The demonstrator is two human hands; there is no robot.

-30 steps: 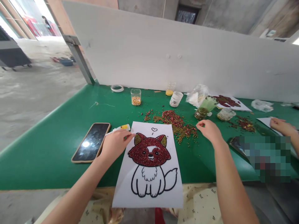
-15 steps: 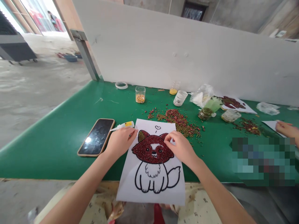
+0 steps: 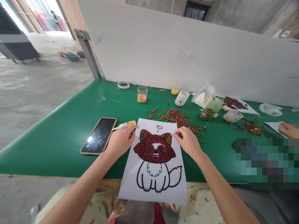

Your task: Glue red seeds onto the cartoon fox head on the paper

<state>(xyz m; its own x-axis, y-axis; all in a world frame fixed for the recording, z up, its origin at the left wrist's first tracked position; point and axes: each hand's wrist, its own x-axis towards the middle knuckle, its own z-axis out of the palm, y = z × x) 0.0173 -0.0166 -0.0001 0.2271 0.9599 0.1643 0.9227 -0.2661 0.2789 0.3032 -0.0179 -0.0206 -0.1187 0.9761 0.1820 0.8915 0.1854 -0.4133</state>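
Note:
A white sheet of paper [image 3: 127, 186] bears a printed fox outline; its head is filled with dark red beans and the inner ears with green ones. My left hand [image 3: 122, 137] rests at the sheet's upper left edge, thumb and forefinger slightly apart. My right hand [image 3: 189, 141] is over the upper right edge, beside the fox's ear, its fingertips pinched on a tiny red bean. Partly behind my left hand lies a white glue bottle [image 3: 125, 125] with a yellow label. Mixed red and green beans [image 3: 178, 116] lie loose beyond the sheet.
A phone [image 3: 99, 136] lies left of my hand on the green table [image 3: 58, 140]. Farther back stand a cup of yellow kernels [image 3: 142, 95], a clear jar [image 3: 182, 98] and a tipped green-topped container [image 3: 211, 109]. Another person's hand [image 3: 288, 129] is at far right. A white panel [image 3: 151, 46] closes the back.
My right hand has moved right, off the fox's right ear, uncovering its green inner part. My left forefinger and thumb have spread a little. The view has shifted slightly.

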